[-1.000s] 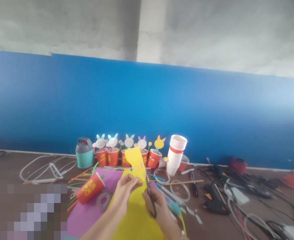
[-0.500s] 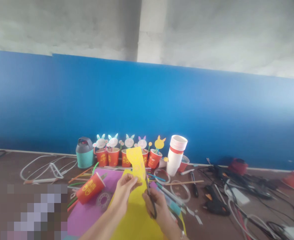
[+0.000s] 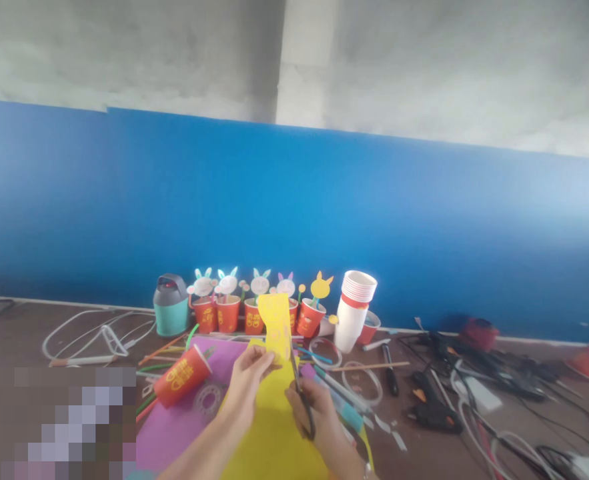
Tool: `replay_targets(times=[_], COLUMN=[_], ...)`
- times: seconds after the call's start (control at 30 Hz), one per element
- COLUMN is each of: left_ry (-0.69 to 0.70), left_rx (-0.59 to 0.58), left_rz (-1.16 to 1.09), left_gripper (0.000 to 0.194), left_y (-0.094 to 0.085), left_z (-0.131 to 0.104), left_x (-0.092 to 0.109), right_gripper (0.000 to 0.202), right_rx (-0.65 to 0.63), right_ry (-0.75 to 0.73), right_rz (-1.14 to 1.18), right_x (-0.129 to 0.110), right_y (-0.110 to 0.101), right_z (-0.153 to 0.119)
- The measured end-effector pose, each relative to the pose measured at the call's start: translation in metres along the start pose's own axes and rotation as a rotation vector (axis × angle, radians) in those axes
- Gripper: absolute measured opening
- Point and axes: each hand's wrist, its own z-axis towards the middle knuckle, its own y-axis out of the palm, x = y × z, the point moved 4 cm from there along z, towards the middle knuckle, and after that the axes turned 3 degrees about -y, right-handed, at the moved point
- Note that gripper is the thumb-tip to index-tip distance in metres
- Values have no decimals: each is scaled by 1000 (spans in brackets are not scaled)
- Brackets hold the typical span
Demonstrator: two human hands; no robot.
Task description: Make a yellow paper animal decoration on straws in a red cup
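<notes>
My left hand (image 3: 250,373) pinches the lower end of a yellow paper strip (image 3: 275,323) between thumb and fingers. Faint round outlines show on the strip, which stands upright and curls at its top. My right hand (image 3: 317,407) is closed around the handles of dark scissors (image 3: 299,390). Their blades point up along the strip's right edge; whether they touch the paper is hard to tell. Under both hands lies a large yellow sheet (image 3: 274,433), overlapping a purple sheet (image 3: 174,440). A red cup (image 3: 183,378) lies tipped on the purple sheet.
Red cups (image 3: 228,315) with paper animal heads line the back beside a teal container (image 3: 171,313). A white cup stack (image 3: 351,317) stands right of them. Farther right are a marker (image 3: 389,370), a black glue gun (image 3: 433,403) and tangled cables. White cord lies left.
The top of the yellow strip has shifted slightly right and turned a little. Both hands keep nearly the same place and grip.
</notes>
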Motion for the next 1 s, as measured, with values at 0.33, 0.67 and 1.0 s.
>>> replay_targets(times=[0.33,0.67,1.0], left_ry=[-4,31,60], left_rx=[16,-16,20], left_rz=[-12,-16,-6], left_gripper=[27,22,23], left_y=[-1,-3,-6], left_z=[2,5,7], left_x=[1,-1,0], right_gripper=[48,48,48], right_rx=[14,16,5], right_ry=[33,26,40], right_rz=[-42,-74,-101], right_x=[-6,-3,-1], right_y=[1,0,1], right_z=[-1,-1,-1])
